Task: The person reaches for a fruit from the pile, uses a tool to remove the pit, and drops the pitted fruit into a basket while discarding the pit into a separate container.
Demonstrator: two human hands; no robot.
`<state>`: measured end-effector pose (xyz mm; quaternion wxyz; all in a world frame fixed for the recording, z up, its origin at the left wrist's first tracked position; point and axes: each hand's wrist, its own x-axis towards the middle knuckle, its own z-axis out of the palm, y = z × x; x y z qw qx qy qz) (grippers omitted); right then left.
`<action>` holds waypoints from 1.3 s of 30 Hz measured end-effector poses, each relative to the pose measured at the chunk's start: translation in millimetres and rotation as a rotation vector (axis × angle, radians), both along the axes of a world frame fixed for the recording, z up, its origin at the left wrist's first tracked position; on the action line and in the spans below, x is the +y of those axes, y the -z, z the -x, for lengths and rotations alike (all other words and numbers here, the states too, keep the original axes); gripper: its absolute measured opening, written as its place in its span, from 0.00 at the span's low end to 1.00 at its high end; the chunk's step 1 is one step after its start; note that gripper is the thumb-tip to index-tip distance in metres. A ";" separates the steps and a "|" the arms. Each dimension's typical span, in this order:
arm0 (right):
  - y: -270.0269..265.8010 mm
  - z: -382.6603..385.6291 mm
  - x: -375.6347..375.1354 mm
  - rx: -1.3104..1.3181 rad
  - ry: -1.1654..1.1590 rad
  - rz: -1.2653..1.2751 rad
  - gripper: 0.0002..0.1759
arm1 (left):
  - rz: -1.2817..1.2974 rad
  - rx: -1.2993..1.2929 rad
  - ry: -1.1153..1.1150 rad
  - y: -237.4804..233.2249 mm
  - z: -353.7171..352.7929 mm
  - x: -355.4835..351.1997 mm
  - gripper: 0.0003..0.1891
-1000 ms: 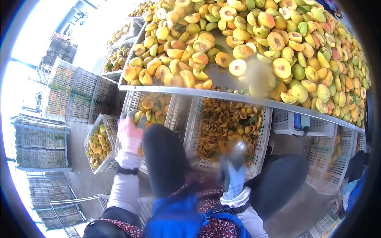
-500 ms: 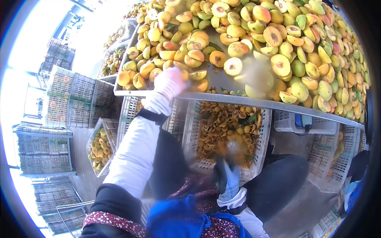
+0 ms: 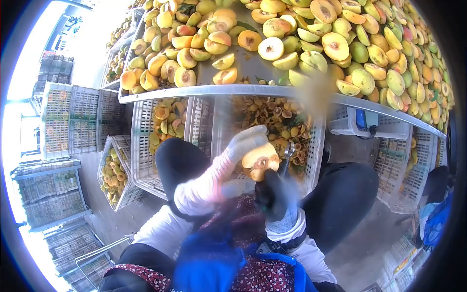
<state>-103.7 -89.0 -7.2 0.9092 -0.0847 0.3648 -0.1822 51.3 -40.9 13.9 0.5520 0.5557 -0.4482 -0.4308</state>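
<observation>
A peach half [image 3: 261,159], cut face with a brown hollow showing, is held in front of my lap. My left hand [image 3: 247,142], in a pale glove, curls its fingers over the fruit's upper left side. My right hand [image 3: 273,197], in a dark and grey glove, is closed just below and right of it, its thumb touching the peach half. A small shiny metal tool with a rounded tip [image 3: 290,150] sticks up from that hand; its handle is hidden. Beneath both hands stands a white crate [image 3: 317,155] holding brownish-orange pits and scraps.
A metal-edged table [image 3: 194,91] heaped with peach halves [image 3: 335,46] spans the far side. To the left, another crate [image 3: 146,146] holds peaches, with a smaller fruit crate [image 3: 116,175] beyond. Stacked crates [image 3: 80,119] stand further left. A white bin [image 3: 394,127] sits under the table at right.
My left hand has come back from the table's edge to my right hand, bringing a peach half. My right hand has risen slightly with the metal tool. The view has tilted downward.
</observation>
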 end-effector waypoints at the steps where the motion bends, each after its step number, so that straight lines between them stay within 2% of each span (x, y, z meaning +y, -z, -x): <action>1: 3.5 -0.5 2.8 -0.019 0.017 0.016 0.10 | -0.025 0.174 -0.106 3.0 10.9 4.1 0.27; 2: 7.7 -0.8 4.6 -0.057 0.030 -0.044 0.09 | -0.068 0.350 -0.191 9.4 21.5 7.1 0.27; 3: 4.9 -2.9 5.3 0.052 -0.037 0.116 0.09 | -0.111 0.525 -0.278 15.4 28.9 9.2 0.27; 5: -2.3 -10.2 5.9 0.263 -0.172 0.437 0.09 | -0.210 0.560 -0.467 25.6 35.5 11.4 0.25; 7: 3.5 -12.1 9.4 0.444 -0.196 0.937 0.09 | -0.213 0.504 -0.557 27.5 34.3 12.9 0.24; 9: 1.0 -3.2 12.0 0.603 -0.218 1.370 0.10 | -0.219 0.491 -0.514 20.2 29.7 13.2 0.24; 10: 8.2 0.5 14.7 0.593 -0.268 1.602 0.12 | -0.223 0.485 -0.492 18.0 28.5 13.6 0.24; 13: 4.3 0.4 22.1 0.713 -0.253 1.761 0.13 | -0.202 0.392 -0.496 30.2 31.7 17.4 0.24; 17: 8.3 1.3 29.3 0.743 -0.256 1.689 0.16 | -0.164 0.455 -0.540 25.2 44.1 11.2 0.22; 21: 12.3 4.5 32.7 0.722 -0.275 1.719 0.16 | -0.150 0.374 -0.564 32.7 50.8 10.7 0.21; 24: 34.7 13.4 42.9 0.716 -0.252 1.934 0.15 | -0.192 0.349 -0.525 36.6 49.6 14.3 0.22; 26: 40.5 12.0 42.8 0.726 -0.083 2.111 0.15 | -0.227 0.379 -0.478 33.5 46.8 15.1 0.21; 28: 35.1 21.5 52.1 0.506 -0.317 1.349 0.16 | -0.230 0.281 -0.440 33.4 41.8 14.9 0.16; 31: 34.9 29.6 53.8 0.326 -0.490 0.954 0.17 | -0.244 0.143 -0.400 32.8 38.2 14.2 0.14; 35: 31.5 29.2 48.1 0.256 -0.471 0.722 0.17 | -0.332 0.099 -0.342 34.1 36.4 15.3 0.15; 39: 32.4 29.5 46.9 0.259 -0.448 0.698 0.19 | -0.479 0.241 -0.195 35.9 27.6 13.2 0.13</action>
